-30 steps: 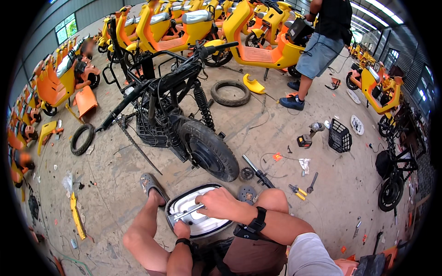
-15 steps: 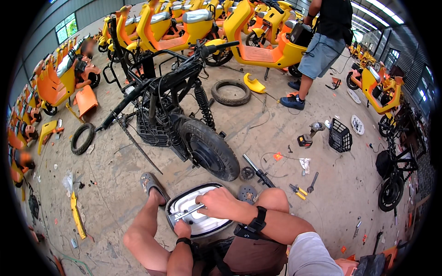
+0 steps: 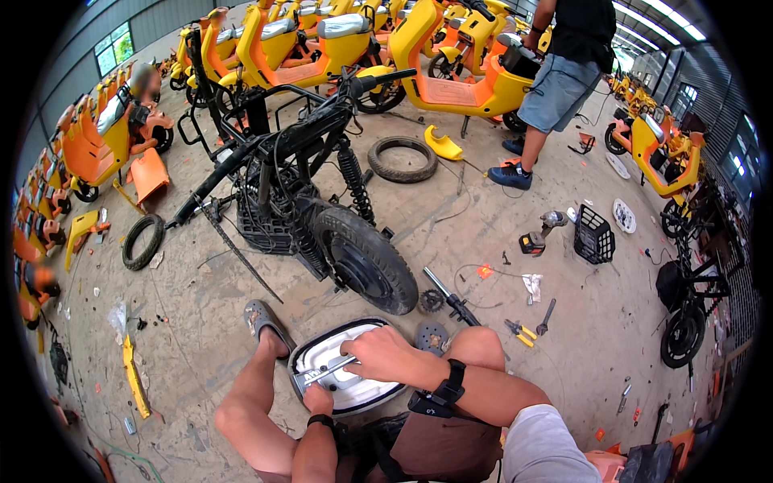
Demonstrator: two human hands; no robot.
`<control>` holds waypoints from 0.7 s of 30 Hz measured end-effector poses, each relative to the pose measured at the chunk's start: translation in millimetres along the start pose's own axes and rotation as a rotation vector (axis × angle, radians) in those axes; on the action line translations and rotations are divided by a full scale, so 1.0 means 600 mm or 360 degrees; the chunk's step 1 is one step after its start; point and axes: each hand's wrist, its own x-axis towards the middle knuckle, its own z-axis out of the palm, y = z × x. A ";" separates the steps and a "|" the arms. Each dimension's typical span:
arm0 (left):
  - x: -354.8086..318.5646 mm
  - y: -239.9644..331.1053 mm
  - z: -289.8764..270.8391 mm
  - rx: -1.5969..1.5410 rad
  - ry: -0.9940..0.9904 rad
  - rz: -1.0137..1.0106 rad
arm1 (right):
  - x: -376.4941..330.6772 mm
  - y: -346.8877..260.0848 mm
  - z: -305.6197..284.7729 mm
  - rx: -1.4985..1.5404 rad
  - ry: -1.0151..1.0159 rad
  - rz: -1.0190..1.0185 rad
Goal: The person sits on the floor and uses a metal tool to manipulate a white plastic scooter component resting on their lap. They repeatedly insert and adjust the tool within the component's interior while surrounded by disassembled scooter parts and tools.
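Note:
An upturned scooter seat [image 3: 383, 398], white inside with a dark rim, lies between my legs. My right hand [image 3: 380, 352] reaches across it, fingers closed round one end of a slim silver rod-like tool [image 3: 335, 369]. That tool slants down to the left, toward a grey metal bracket [image 3: 303, 378] at the seat's left end. Beside the bracket, my left hand [image 3: 320, 398] is closed near the tool's lower end; what its fingers pinch is hidden. Just beyond the seat stands a stripped black scooter frame [image 3: 282, 161] with its wheel [image 3: 366, 262] facing me.
To the right lie yellow-handled pliers [image 3: 522, 333], an adjustable wrench [image 3: 547, 317], a cordless drill [image 3: 544, 233] and a black basket [image 3: 594, 235]. Loose tyres [image 3: 403, 159] rest on the floor. A person in denim shorts [image 3: 557, 97] stands beside a yellow scooter [image 3: 459, 88]; more scooters line the back.
Both hands stay at the seat, and the silver tool has barely shifted. The standing person's arm and upper body have moved slightly; the whole view has drifted a little.

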 end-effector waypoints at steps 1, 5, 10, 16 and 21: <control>-0.001 0.001 -0.001 0.0000 0.0016 0.0017 | 0.000 0.000 0.000 -0.0002 0.0002 -0.0002; -0.005 0.004 -0.004 0.0002 0.0022 0.0013 | 0.000 -0.001 -0.002 0.0000 -0.0002 0.0011; -0.006 0.005 -0.008 0.0008 0.0016 0.0026 | -0.002 -0.001 -0.001 0.0004 -0.0004 0.0010; -0.009 0.011 -0.006 0.0029 0.0073 -0.0038 | 0.000 0.000 -0.001 0.0002 -0.0014 0.0013; -0.010 0.010 -0.009 0.0070 0.0042 -0.0035 | -0.001 -0.001 -0.003 0.0027 -0.0015 0.0032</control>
